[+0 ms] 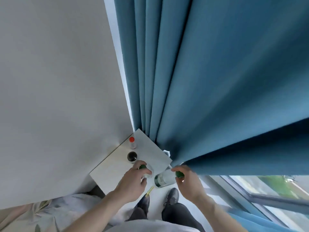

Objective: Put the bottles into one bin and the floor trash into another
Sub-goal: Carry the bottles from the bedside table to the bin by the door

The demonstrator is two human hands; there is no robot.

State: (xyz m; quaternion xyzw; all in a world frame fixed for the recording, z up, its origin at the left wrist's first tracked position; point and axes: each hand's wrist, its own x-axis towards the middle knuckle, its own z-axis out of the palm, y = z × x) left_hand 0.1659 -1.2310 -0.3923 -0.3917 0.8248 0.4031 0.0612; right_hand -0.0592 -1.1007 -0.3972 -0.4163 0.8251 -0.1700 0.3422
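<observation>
My left hand (133, 179) grips a clear green-capped bottle (148, 169) that stands at the near corner of the small white bedside table (152, 152). My right hand (185, 181) holds a second green-capped bottle (164, 179) by its cap end, tilted in the air just off the table's edge. Farther back on the table stand a dark bottle (132, 156) and a clear bottle with a red cap (132, 142). A thin yellow-green piece of trash (149, 191) lies on the floor near my feet.
A grey wall (58, 89) fills the left side. Blue curtains (209, 81) hang right behind the table, and a window (267, 186) shows at the lower right. A bed with patterned bedding (50, 213) lies at the lower left. My shoes (172, 196) stand on the pale floor.
</observation>
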